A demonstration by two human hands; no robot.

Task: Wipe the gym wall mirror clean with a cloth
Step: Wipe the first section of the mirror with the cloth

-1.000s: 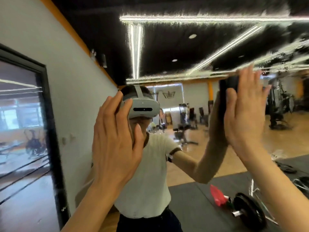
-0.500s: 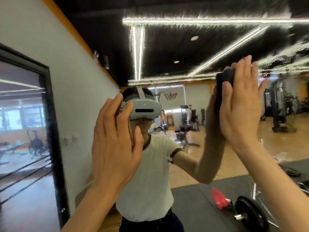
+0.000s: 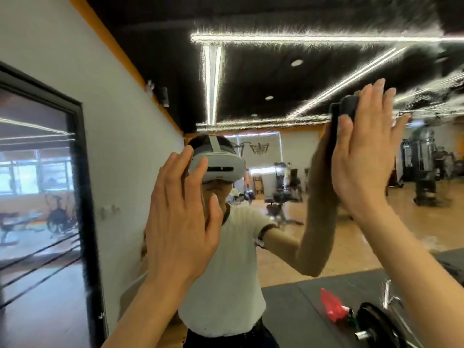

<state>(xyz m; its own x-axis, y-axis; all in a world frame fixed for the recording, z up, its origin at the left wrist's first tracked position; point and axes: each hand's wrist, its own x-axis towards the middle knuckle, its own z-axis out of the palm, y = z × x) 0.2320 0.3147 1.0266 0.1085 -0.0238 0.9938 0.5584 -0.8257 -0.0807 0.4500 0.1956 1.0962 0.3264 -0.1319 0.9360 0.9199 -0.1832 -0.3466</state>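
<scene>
Up on the right, the dark cloth [image 3: 345, 109] is being pressed flat to the mirror [image 3: 288, 79] by the right hand [image 3: 361, 156], fingers straight; left hand [image 3: 178, 217] is being rested open-palmed. Cloth's probably soft, light, so best handled by a flat palm.

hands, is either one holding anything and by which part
The right hand presses a dark cloth flat against the mirror with straight fingers, covering its lower part; only the cloth's top and left edge show. The left hand holds nothing.
</scene>
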